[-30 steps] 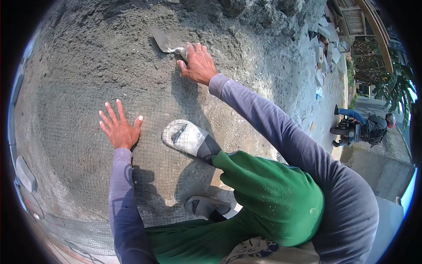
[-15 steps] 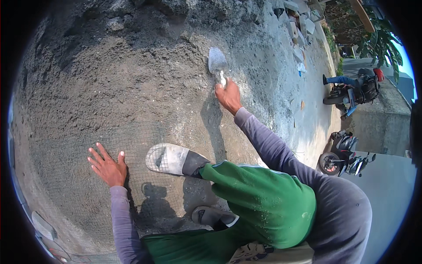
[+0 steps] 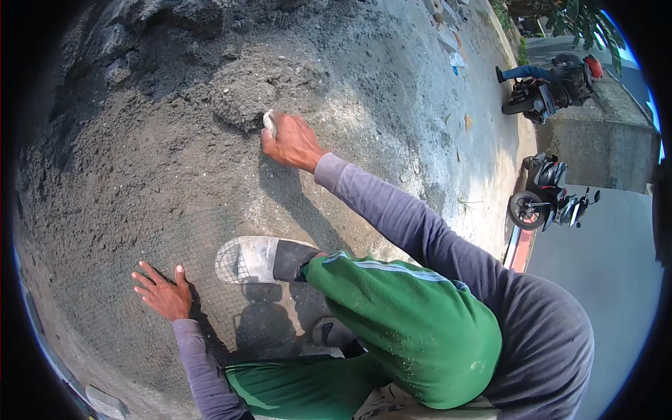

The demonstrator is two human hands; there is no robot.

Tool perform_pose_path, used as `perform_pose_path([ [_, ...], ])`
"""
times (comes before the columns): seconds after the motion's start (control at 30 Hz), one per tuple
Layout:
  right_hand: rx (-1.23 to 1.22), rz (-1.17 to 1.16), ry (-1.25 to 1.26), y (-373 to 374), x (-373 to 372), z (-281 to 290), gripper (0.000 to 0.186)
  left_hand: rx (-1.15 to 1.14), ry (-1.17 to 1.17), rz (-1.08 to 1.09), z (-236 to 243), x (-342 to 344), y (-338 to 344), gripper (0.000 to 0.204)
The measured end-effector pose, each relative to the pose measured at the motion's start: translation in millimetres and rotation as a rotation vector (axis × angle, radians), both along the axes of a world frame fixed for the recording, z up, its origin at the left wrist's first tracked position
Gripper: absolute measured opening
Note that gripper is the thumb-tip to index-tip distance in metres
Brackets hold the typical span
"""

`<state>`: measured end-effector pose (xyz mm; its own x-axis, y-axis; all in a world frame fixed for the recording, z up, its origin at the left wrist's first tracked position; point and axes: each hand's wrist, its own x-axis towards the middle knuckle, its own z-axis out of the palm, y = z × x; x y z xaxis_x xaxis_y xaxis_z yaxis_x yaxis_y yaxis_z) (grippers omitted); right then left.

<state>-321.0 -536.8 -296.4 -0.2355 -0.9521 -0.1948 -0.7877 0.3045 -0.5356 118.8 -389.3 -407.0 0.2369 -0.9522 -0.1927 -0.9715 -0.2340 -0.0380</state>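
My right hand (image 3: pixel 294 142) grips the pale handle of a trowel (image 3: pixel 269 120). Its blade cannot be seen; a mound of damp grey sand-like mix (image 3: pixel 248 91) is heaped up right in front of it. To the lower left, my left hand (image 3: pixel 165 294) is spread with fingers apart, on or just above a fine wire mesh (image 3: pixel 105 301). The mesh lies over the grey mix. Beside it stands my light-coloured shoe (image 3: pixel 259 259), with grid lines across its toe.
Rough dark clumps (image 3: pixel 119 52) rise at the far left. Broken blocks (image 3: pixel 446 35) lie at the far right edge of the pavement. A person on a motorbike (image 3: pixel 553 87) and a parked motorbike (image 3: pixel 549 199) stand by a wall (image 3: pixel 602 140) on the right.
My right hand has moved left with the trowel, and its blade has gone out of sight behind a mound of mix. My left hand stays spread on the mesh. The view has shifted slightly.
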Motion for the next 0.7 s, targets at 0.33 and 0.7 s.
perform_pose_path([
  [0.33,0.022,-0.755,0.164,120,-97,-51,0.044,0.088,-0.138,-0.059,-26,8,0,0.107],
  [0.7,-0.174,-0.257,-0.362,16,94,-84,0.040,0.014,-0.242,-0.071,-38,4,-1,0.107],
])
